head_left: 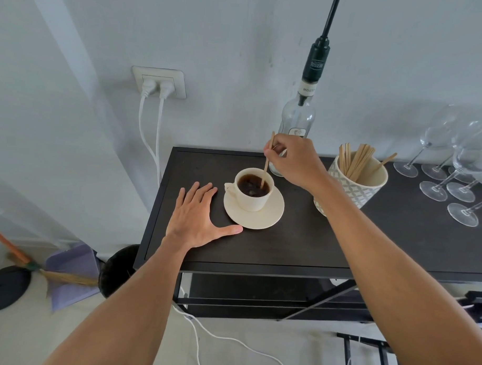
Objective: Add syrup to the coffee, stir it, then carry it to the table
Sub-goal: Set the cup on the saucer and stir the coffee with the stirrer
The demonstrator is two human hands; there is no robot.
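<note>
My right hand (pixel 292 159), centre of the frame, pinches a thin wooden stir stick (pixel 268 161) between fingertips; the stick leans slightly, its lower end dipped in the coffee. The cup (pixel 251 195), cream-coloured, sits on a matching saucer (pixel 271 219) just left of centre on the dark shelf top (pixel 286 249); handle points toward frame left. The coffee is dark, with some pale patches on the surface.

My left hand (pixel 197 216) lies flat and empty on the shelf top, fingers spread, left of the saucer; thumb tip at the saucer's lower rim, touching or nearly so, cannot tell which.

Syrup bottle (pixel 299 119), clear glass with a black pump top, stands upright behind my right hand, its base hidden by it.

Patterned holder (pixel 354 186) with more wooden sticks stands right of the cup, partly behind my forearm. Wine glasses (pixel 453 162) cluster at the right edge. Wall socket (pixel 158 82) with two white plugs sits upper left.
</note>
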